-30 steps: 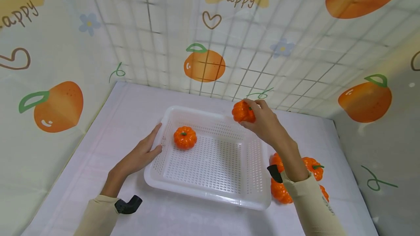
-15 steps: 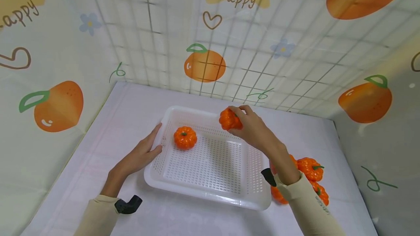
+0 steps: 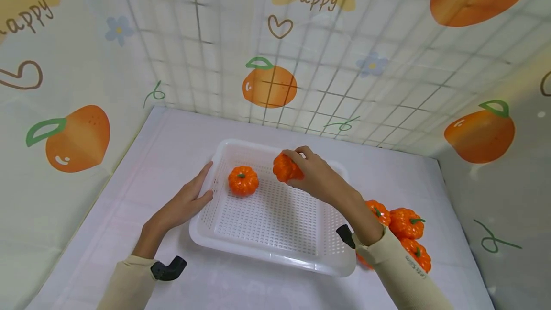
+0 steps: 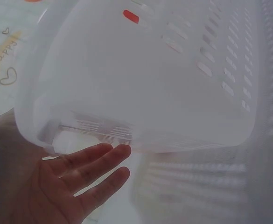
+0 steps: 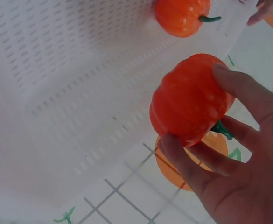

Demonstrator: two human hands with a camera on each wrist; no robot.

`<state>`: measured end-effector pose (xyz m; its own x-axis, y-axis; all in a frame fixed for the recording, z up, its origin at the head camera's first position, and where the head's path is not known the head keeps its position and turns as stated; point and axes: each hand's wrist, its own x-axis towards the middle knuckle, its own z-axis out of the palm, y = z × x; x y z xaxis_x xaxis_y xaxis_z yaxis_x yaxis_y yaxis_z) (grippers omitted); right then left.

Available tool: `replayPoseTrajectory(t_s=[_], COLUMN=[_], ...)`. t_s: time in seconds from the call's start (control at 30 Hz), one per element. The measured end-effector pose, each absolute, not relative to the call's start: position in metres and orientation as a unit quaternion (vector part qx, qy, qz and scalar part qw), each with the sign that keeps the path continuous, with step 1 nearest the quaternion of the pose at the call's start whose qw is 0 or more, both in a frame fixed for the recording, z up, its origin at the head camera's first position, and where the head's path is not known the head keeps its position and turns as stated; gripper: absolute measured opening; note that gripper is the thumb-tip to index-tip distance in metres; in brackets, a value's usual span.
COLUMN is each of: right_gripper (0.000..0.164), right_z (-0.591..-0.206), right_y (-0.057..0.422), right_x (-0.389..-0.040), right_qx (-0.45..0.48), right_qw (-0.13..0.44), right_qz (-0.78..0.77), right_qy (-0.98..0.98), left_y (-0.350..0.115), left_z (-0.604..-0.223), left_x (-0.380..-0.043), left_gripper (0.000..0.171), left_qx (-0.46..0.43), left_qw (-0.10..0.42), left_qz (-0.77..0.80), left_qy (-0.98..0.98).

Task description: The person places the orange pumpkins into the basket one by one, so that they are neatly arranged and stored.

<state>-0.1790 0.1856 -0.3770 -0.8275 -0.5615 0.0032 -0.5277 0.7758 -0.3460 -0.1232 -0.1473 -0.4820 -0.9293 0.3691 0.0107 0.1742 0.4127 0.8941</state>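
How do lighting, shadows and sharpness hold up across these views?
Head: bright and mostly sharp, soft shadow inside the basket, below the right hand, and glints on the pumpkin lying there. Left wrist: dim and hazy, the left hand dark against the pale basket. Right wrist: greyish; the held pumpkin stands out, the basket looks washed out.

The head camera looked forward and down from above the near side of the desk, far enough back to take in the basket, the desk's two far corners and the curtain. The left wrist camera sat close at the basket's left end, facing its wall aslant, and shared the left hand with the head view. The right wrist camera looked closely past the held pumpkin into the basket, sharing that pumpkin and the one inside with the head view.
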Motion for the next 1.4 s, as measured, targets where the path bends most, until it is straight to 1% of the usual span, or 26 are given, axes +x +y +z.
replayPoseTrajectory(t_s=[0.23, 0.43, 0.73, 0.93, 1.4], right_gripper=[0.066, 0.067, 0.064, 0.065, 0.064], right_z=[-0.388, -0.399, -0.416, -0.425, -0.434], right_y=[0.175, 0.171, 0.173, 0.172, 0.168], right_x=[-0.176, -0.179, -0.187, -0.191, -0.197], right_qx=[-0.318, -0.325, -0.357, -0.382, -0.401], right_qw=[0.074, 0.126, 0.173, 0.178, 0.186], right_qz=[-0.163, -0.137, -0.117, -0.107, -0.082], right_qy=[0.931, 0.927, 0.91, 0.9, 0.893], left_y=[-0.148, -0.148, -0.148, -0.149, -0.15], left_z=[-0.483, -0.483, -0.484, -0.484, -0.484], left_x=[-0.124, -0.124, -0.125, -0.126, -0.127], left_gripper=[0.075, 0.074, 0.074, 0.074, 0.075], left_qx=[0.162, 0.163, 0.16, 0.163, 0.158], left_qw=[0.096, 0.096, 0.099, 0.098, 0.104], left_qz=[0.517, 0.517, 0.515, 0.513, 0.512], left_qy=[0.835, 0.835, 0.836, 0.837, 0.838])
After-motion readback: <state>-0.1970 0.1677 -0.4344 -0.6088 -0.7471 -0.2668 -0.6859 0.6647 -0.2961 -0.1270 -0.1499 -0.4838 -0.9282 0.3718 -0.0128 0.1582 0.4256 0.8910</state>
